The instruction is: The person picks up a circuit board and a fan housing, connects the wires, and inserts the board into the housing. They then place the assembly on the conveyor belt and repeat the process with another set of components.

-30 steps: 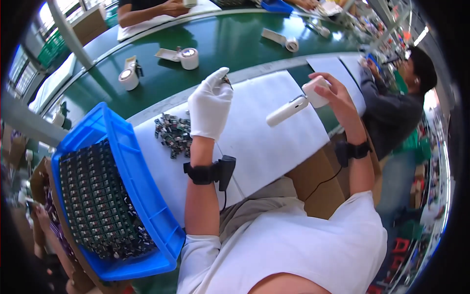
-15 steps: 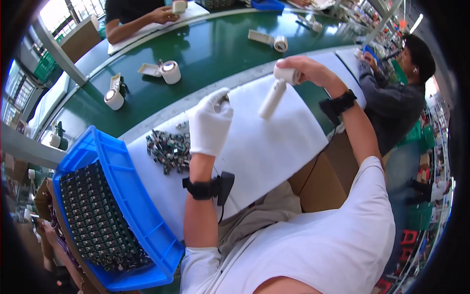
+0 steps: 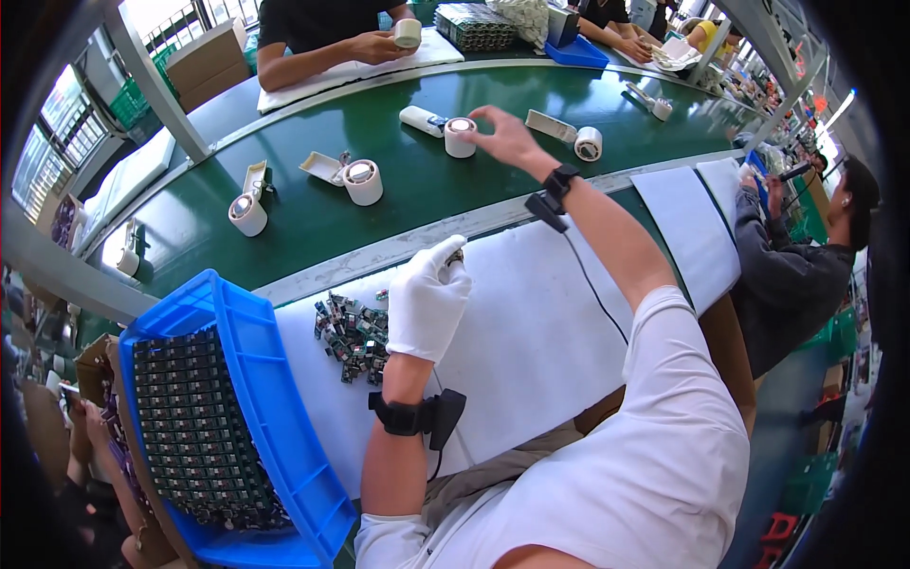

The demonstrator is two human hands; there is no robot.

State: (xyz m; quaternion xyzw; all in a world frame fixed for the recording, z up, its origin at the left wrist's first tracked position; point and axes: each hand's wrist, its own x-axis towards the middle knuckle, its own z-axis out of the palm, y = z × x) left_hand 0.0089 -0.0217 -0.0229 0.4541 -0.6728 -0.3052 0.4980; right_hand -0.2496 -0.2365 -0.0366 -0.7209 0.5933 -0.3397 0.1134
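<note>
My left hand (image 3: pixel 428 302), in a white glove, is closed above the white work mat (image 3: pixel 531 303). A small dark electronic part (image 3: pixel 456 256) shows between its thumb and forefinger, mostly hidden. Beside that hand lies a heap of small circuit boards (image 3: pixel 353 337). My bare right hand (image 3: pixel 512 140) reaches over the green conveyor belt (image 3: pixel 313 223). Its thumb and forefinger are apart, at the right side of a white cylindrical device (image 3: pixel 461 142) standing on the belt. A white elongated piece (image 3: pixel 422 120) with a bit of blue lies at the device's left.
A blue bin (image 3: pixel 270 408) holding rows of circuit boards (image 3: pixel 194 417) stands at my left. More white cylindrical devices (image 3: pixel 363 182) with open casings sit along the belt. Across it, a person's hands (image 3: pixel 384 45) hold a similar device. Another person (image 3: pixel 796 256) sits at my right.
My right hand has carried the white device forward and left from above the mat, and it now stands on the belt. My left hand stays closed over the mat. The view has shifted.
</note>
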